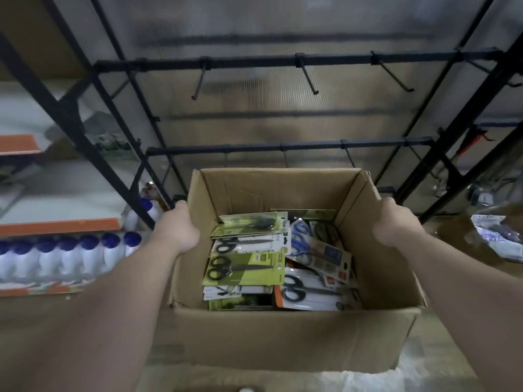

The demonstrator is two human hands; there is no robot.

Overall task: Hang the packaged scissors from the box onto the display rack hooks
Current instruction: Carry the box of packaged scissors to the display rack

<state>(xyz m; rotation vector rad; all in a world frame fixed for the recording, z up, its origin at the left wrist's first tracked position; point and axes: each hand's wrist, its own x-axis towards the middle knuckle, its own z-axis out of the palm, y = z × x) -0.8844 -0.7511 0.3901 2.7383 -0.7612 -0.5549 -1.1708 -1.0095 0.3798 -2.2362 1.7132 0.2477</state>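
Observation:
An open cardboard box (pixel 283 335) sits low in the centre, filled with several packaged scissors (pixel 243 268) on green, white and orange cards, some with blue handles. My left hand (pixel 178 230) grips the box's left wall from outside. My right hand (pixel 396 224) grips its right wall. Behind and above the box stands the black display rack (pixel 283 61) with two crossbars; its hooks (pixel 308 77) stick out bare, with nothing hanging on them.
White bottles with blue caps (pixel 68 254) line an orange-edged shelf at the left. The rack's slanted black uprights (pixel 70 117) frame both sides. Another cardboard box with packaged goods (pixel 495 236) sits at the right. A translucent panel backs the rack.

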